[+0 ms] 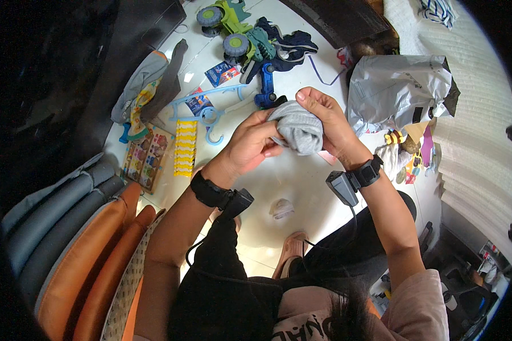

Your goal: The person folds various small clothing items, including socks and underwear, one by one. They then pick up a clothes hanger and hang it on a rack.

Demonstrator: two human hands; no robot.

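Note:
A bundled grey ribbed cloth, perhaps a sock point(301, 128), is held between both hands above the white tiled floor. My left hand point(256, 143) grips its left side, with fingers partly tucked into the folds. Around its right side curls my right hand point(324, 117), thumb uppermost; some of its fingers are hidden behind the cloth. Below the hands, a small pale folded cloth point(282, 209) lies on the floor. Just beyond the bundle is a blue toy vehicle point(265, 87).
Ahead lie a green toy truck point(234, 30), dark clothing point(296, 47) and a light-blue clothes hanger point(209, 113). At left are a yellow plastic strip point(185, 149), a puzzle board point(147, 157), clothes point(145, 91) and orange cushions point(85, 247). A silver plastic bag point(397, 91) stands right.

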